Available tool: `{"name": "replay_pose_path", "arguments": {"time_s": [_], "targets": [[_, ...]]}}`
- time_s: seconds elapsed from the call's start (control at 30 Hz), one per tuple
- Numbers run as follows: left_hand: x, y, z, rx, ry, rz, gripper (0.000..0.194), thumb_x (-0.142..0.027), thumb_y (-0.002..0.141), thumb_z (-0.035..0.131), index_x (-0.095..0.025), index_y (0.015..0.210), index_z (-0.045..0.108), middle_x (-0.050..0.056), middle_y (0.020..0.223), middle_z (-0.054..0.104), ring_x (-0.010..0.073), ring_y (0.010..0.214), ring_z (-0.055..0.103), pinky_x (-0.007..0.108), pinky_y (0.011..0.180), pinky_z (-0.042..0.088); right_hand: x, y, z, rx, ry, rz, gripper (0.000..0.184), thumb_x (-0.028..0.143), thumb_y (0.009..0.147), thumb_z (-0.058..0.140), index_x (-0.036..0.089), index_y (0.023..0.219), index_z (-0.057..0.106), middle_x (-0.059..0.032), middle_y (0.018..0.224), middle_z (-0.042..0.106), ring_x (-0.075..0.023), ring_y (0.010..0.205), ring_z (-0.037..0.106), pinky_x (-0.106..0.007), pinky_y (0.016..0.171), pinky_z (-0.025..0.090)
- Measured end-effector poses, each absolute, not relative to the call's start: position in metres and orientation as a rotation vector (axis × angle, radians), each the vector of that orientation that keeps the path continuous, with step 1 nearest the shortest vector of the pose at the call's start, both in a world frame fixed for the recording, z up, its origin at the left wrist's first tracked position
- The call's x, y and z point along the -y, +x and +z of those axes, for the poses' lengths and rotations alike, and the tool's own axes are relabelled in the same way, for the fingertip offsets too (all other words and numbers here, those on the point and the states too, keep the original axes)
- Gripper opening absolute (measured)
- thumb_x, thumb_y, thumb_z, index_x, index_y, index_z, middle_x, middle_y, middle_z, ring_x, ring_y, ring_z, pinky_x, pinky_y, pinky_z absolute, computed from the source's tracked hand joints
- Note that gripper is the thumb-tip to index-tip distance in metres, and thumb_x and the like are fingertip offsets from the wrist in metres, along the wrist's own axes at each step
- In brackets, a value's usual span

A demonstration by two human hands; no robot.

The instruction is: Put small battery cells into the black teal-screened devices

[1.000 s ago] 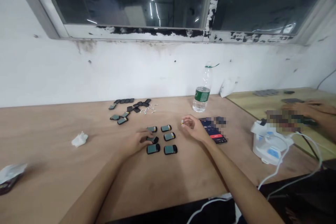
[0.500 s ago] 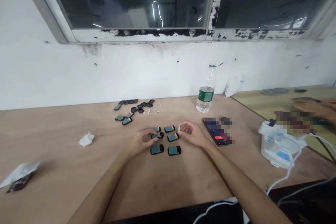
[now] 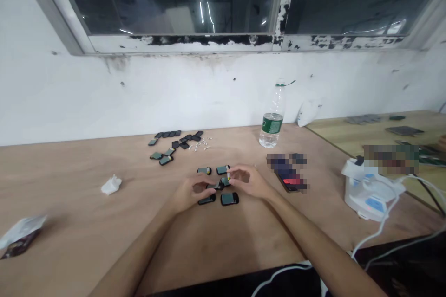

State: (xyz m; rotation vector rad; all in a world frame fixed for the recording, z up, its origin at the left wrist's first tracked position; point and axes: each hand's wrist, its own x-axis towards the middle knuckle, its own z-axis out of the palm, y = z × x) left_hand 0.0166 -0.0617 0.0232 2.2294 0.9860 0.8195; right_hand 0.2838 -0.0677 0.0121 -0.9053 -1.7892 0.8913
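Note:
Several small black modules with teal faces (image 3: 230, 198) lie in a tight group on the wooden table (image 3: 87, 222). My left hand (image 3: 190, 192) has its fingers curled on one module (image 3: 212, 186) in the middle of the group. Just to the right, my right hand (image 3: 249, 181) pinches a tiny white and yellow part (image 3: 228, 177) and brings it against that module. The two hands almost touch.
More modules (image 3: 167, 153) and tiny white parts (image 3: 199, 145) lie further back. A water bottle (image 3: 272, 118), a phone (image 3: 291, 178), a white device with cables (image 3: 369, 190), a crumpled tissue (image 3: 111, 184) and a wrapper (image 3: 17, 236) stand around. A second table (image 3: 348, 137) adjoins on the right.
My right hand has moved left with the tiny part until it meets my left hand over the group. The other person's hands at the far right have almost left the view.

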Motion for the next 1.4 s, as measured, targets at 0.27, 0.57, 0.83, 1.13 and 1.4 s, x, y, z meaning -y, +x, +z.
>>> {"name": "replay_pose_path", "arguments": {"time_s": [0.27,0.57,0.83,1.13,1.4], "targets": [[0.062,0.023,0.017,-0.951,2.194,0.906,0.028,-0.047,0.087,0.076,-0.022,0.098,0.08,0.009,0.106,0.078,0.0261,0.101,0.072,0.038,0.09,0.059,0.068,0.278,0.006,1.832,-0.87,0.933,0.031,0.04,0.083,0.078,0.021,0.106,0.076,-0.006,0.094,0.075,-0.02,0.083,0.068,-0.03,0.071,0.054],[0.065,0.025,0.019,-0.929,2.259,0.943,0.014,-0.037,0.089,0.077,-0.027,0.095,0.084,0.008,0.118,0.076,0.0269,0.107,0.071,0.042,0.095,0.06,0.061,0.273,-0.012,1.679,-0.785,1.138,0.041,0.048,0.071,0.088,0.018,0.098,0.076,-0.0056,0.089,0.074,-0.0163,0.073,0.066,-0.03,0.067,0.054],[0.068,0.028,0.021,-0.949,2.268,1.014,0.017,-0.038,0.088,0.077,-0.026,0.097,0.084,0.009,0.115,0.077,0.0272,0.101,0.074,0.042,0.092,0.062,0.062,0.269,-0.008,1.73,-0.755,0.904,0.026,0.047,0.084,0.079,0.022,0.092,0.081,-0.0082,0.098,0.074,-0.0203,0.087,0.07,-0.035,0.078,0.057],[0.06,0.024,0.008,-0.938,2.234,1.229,0.017,-0.039,0.084,0.083,-0.025,0.094,0.084,0.009,0.11,0.079,0.025,0.099,0.076,0.038,0.092,0.062,0.069,0.268,-0.005,1.855,-0.636,0.816,0.041,0.037,0.081,0.084,0.022,0.117,0.072,-0.0115,0.121,0.07,-0.0234,0.107,0.07,-0.035,0.087,0.061],[0.062,0.028,0.011,-0.972,2.211,1.236,0.021,-0.043,0.084,0.081,-0.022,0.089,0.083,0.011,0.106,0.08,0.0262,0.095,0.077,0.039,0.089,0.064,0.07,0.266,-0.004,1.927,-0.686,0.613,0.019,0.03,0.09,0.075,0.023,0.107,0.079,-0.0103,0.115,0.075,-0.0235,0.105,0.072,-0.039,0.095,0.06]]}}
